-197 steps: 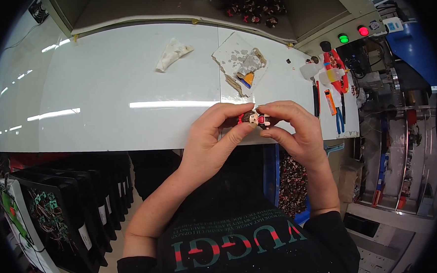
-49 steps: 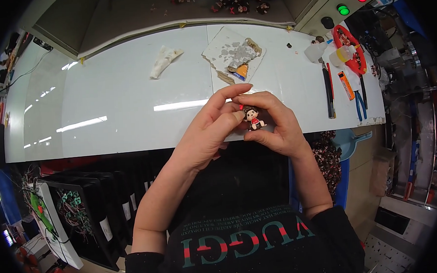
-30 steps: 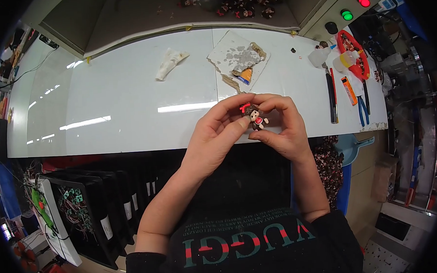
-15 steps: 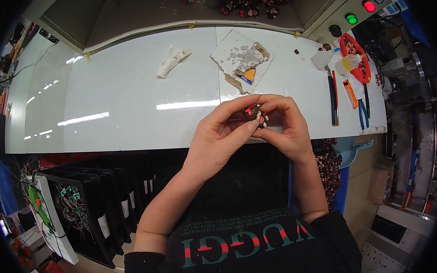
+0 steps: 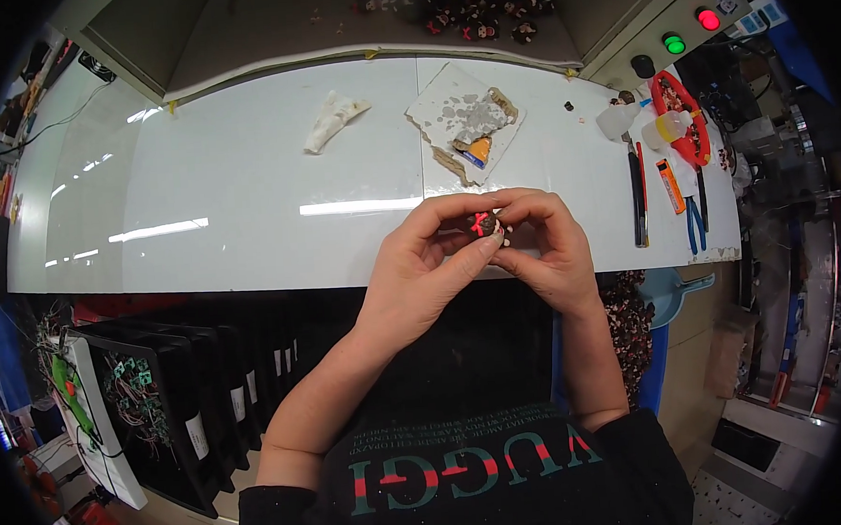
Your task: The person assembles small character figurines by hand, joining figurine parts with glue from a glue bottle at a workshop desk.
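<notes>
Just over the table's near edge, both hands meet around a small figurine (image 5: pixel 481 224), dark brown with a pinkish-red bow and pale parts. My left hand (image 5: pixel 419 270) grips it between thumb and curled fingers. My right hand (image 5: pixel 555 249) is closed around its other side, thumb and fingertips against it. Fingers cover much of the figurine's lower part. Beyond the hands lies a whitish board (image 5: pixel 445 95) with grey smears, and on it an orange and blue packet (image 5: pixel 475 152). A crumpled white tissue (image 5: pixel 334 122) rests to its left.
At the right lie a red tray (image 5: pixel 681 116), plastic bottles (image 5: pixel 666 131), an orange box (image 5: pixel 671 187), blue-handled pliers (image 5: pixel 695 224) and slim dark tools (image 5: pixel 638 194). A cabinet (image 5: pixel 275 32) holding several figurines stands at the back. Black trays (image 5: pixel 175 389) stand below left; a bin of small parts (image 5: pixel 629 337) below right.
The figurine has turned slightly in my fingers, so its bow shows more fully and less of its pale front is visible. Both hands keep their hold.
</notes>
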`<state>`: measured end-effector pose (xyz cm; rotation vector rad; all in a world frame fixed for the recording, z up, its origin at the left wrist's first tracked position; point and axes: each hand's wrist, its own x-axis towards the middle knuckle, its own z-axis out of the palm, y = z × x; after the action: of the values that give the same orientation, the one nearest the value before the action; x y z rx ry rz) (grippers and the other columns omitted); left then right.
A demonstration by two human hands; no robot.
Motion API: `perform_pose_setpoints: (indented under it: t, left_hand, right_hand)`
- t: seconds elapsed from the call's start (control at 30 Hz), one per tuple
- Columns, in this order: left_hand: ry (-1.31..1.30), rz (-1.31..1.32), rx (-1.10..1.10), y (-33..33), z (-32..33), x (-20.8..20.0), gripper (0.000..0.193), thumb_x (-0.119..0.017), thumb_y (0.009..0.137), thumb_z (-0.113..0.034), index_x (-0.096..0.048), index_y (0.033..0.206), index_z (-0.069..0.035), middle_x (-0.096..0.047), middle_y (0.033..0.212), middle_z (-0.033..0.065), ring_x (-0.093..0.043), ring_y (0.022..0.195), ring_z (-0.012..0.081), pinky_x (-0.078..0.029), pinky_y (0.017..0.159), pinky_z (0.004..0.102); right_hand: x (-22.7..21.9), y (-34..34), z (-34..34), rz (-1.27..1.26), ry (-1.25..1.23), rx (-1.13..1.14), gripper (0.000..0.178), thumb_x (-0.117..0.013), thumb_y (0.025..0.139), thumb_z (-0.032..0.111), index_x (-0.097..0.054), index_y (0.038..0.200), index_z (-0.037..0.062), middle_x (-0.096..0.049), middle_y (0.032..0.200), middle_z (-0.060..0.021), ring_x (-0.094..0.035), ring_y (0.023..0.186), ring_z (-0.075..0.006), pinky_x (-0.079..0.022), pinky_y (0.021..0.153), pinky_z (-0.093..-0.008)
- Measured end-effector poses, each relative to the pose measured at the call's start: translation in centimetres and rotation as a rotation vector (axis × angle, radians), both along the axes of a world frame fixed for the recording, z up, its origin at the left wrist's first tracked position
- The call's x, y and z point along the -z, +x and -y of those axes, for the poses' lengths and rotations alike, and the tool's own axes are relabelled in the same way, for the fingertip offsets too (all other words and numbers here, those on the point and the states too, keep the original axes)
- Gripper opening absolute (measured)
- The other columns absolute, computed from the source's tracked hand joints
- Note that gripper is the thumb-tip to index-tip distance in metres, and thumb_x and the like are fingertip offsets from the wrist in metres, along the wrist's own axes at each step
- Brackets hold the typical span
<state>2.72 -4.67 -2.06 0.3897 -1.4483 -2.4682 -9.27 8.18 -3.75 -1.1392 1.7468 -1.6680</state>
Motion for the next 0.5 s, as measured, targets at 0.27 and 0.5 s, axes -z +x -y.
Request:
perform_pose_setpoints:
  t: [0.27,0.5]
  left_hand:
    - [-0.024,0.035,-0.037,0.1,0.3,-0.2,0.037,-0.060,0.086,-0.006,-0.049,0.121,0.001,-0.050,0.113,0.0081,-0.054,0.101,0.0139,-0.046,0.088,0.0270]
    - [-0.025,0.046,-0.029,0.5,1.2,0.3,0.035,-0.062,0.085,-0.007,-0.050,0.118,0.000,-0.051,0.106,0.0058,-0.053,0.090,0.0093,-0.047,0.078,0.0227]
  right_hand:
    - [0.0,0.1,0.4,0.040,0.031,0.023,0.033,-0.071,0.075,0.002,-0.055,0.104,0.0015,-0.060,0.103,-0.0089,-0.061,0.090,-0.0150,-0.050,0.079,-0.0264]
    - [0.3,0.3,1.1,0.004,0.084,-0.008,0.030,-0.068,0.077,0.004,-0.058,0.105,0.0013,-0.061,0.099,-0.0078,-0.060,0.087,-0.0158,-0.049,0.078,-0.0268]
